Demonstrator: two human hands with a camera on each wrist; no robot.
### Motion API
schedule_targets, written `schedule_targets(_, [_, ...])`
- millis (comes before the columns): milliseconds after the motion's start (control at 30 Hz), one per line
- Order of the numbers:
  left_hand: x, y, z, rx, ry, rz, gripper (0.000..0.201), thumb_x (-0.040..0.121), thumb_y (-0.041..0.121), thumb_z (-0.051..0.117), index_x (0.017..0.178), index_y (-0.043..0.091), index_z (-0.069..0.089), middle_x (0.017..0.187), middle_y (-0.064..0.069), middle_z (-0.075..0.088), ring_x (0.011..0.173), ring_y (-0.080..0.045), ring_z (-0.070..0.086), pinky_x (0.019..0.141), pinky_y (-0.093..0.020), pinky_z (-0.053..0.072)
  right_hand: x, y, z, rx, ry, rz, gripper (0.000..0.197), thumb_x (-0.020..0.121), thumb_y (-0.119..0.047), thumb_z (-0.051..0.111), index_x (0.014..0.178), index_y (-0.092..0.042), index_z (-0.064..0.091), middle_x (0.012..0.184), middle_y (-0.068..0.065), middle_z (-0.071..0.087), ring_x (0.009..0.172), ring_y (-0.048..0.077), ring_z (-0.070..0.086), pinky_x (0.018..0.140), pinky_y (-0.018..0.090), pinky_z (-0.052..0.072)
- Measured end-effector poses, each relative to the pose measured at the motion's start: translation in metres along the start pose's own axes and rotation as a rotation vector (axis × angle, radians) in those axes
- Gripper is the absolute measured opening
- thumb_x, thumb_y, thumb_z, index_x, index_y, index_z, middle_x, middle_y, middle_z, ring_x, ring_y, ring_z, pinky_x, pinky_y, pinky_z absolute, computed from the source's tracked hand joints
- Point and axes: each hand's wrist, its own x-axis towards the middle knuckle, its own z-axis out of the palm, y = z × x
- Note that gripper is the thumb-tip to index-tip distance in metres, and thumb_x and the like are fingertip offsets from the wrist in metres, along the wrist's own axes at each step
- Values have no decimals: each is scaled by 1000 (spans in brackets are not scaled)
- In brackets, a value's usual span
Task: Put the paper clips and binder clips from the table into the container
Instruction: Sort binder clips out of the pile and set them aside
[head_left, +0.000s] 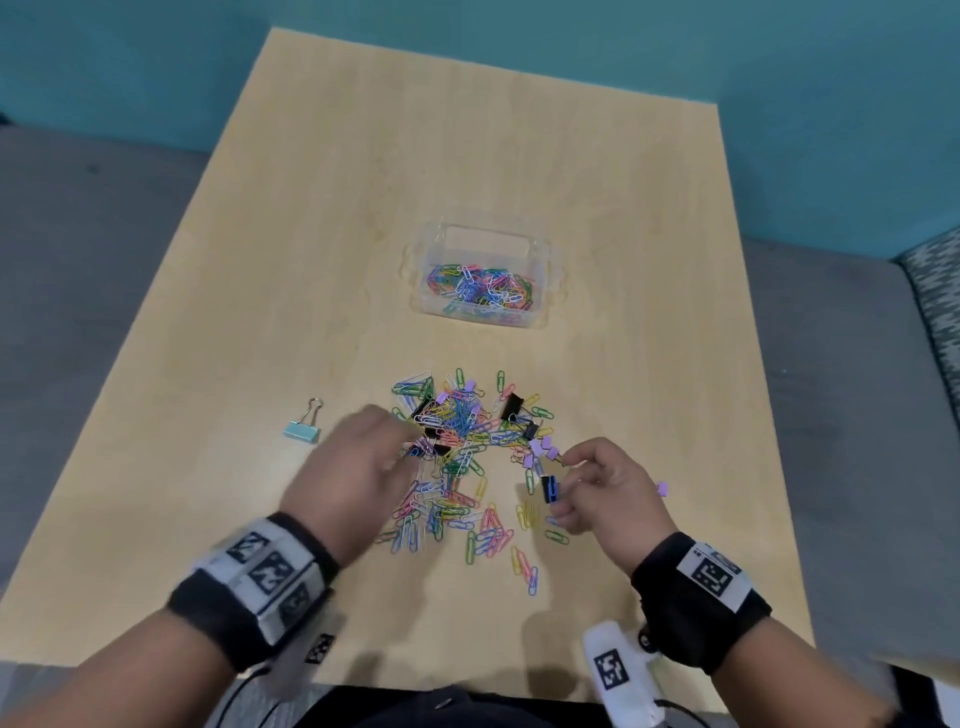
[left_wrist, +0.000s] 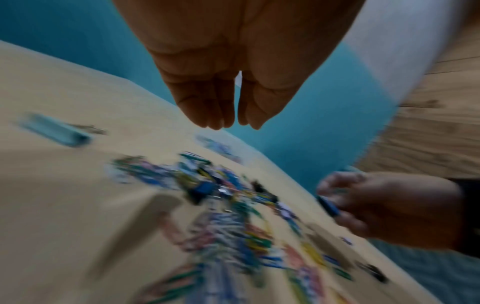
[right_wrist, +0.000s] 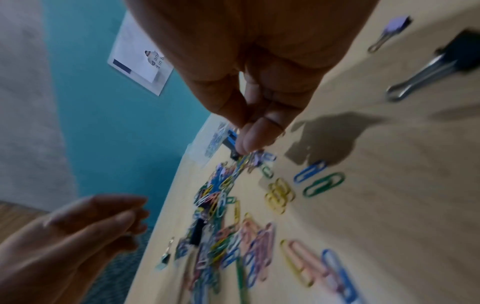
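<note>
**Inspector:** As the head view stands, the largest item is the light wood table (head_left: 322, 249). What sits on it?

**Assistant:** One clear plastic container (head_left: 540, 291), lidless, rectangular, with a layer of mixed-colour paper clips inside. It is the landmark. On the side of the container toward the person, apart from it, lies the loose pile of paper clips (head_left: 457, 467): wire loops in blue, green, pink, yellow and white, too many and too tangled to count.

**Inspector:** Binder clips?

**Assistant:** Within that pile, at least three black binder clips (head_left: 511, 405) and a cluster of small lilac binder clips (head_left: 540, 449), about six visible; the exact count cannot be told. One pale blue binder clip (head_left: 302, 431) with silver handles lies alone, on the person's side of the container and well off to its left. One more lilac clip sits off to the right, just behind the right hand.

**Inspector:** Hands?

**Assistant:** Left hand (head_left: 358, 467) is over the left part of the pile, blurred; the left wrist view shows fingertips drawn together with nothing seen between them. Whether it grips a clip, I cannot tell. Right hand (head_left: 602, 488) is at the pile's right edge, fingers curled and pinching a dark blue binder clip (head_left: 549, 489).
</note>
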Motion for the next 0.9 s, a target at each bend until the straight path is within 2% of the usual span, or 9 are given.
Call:
schedule_targets(67, [8,27,16,0,-101,98,34,84,37,52,111,18,63,95,1,58,90,-21,57,78,-33,48,-2,-4,15,39,-30,24,28,83,15,44,95,-7,56,69,9,58,56,23,66,49,27,52])
schedule_targets(200, [20,55,38,-65,-188,94,29,83,31,63,110,22,63,91,3,55,89,-18,54,75,-33,44,-6,-13,36,12,-105,-36,28,81,14,44,90,-10,54,76,17,62,52,19,62,45,21,46])
schedule_targets(333, [23,59,40,-206,-220,-38,5,82,21,65,85,24,65,82,11,54,79,-7,53,67,-23,37,-7,-16,40,-3,-124,-63,28,81,13,42,93,-8,55,74,11,64,52,15,62,44,18,43])
schedule_targets(433, [23,57,38,-273,-264,-108,12,81,16,66,73,23,60,73,11,53,66,-1,50,59,-17,35,-7,-16,38,-32,-150,-82,29,80,11,41,92,-11,56,72,5,64,60,20,67,49,21,47])
schedule_targets(533, [25,54,37,-324,-305,-194,12,82,17,67,73,20,59,66,9,56,59,-3,49,57,-21,38,-9,-16,38,-67,-166,-103,27,81,9,44,88,-14,57,72,2,64,64,23,70,54,26,51])
schedule_targets(600, [25,55,36,-301,-290,-200,12,82,20,66,75,20,57,67,8,58,62,-8,52,59,-28,42,-9,-17,38,-70,-164,-101,25,82,7,45,87,-14,57,73,5,64,63,22,70,54,27,52])
schedule_targets(733, [18,60,32,-12,-221,70,18,79,30,68,84,21,54,81,10,51,75,-11,48,61,-28,31,-5,-20,37,6,-118,-78,16,83,7,49,87,-7,56,72,17,62,57,23,66,48,23,48])
schedule_targets(800, [14,58,34,76,-184,200,21,77,29,70,85,16,56,83,4,51,76,-18,51,61,-29,36,-3,-21,36,54,-106,-63,13,85,10,51,88,-2,55,66,17,58,49,18,62,44,21,47])
schedule_targets(900, [10,55,38,109,-126,244,21,75,26,72,82,15,56,82,0,51,75,-22,52,62,-29,38,0,-22,38,99,-94,-47,16,85,12,54,84,-4,56,62,12,54,46,17,59,44,24,49])
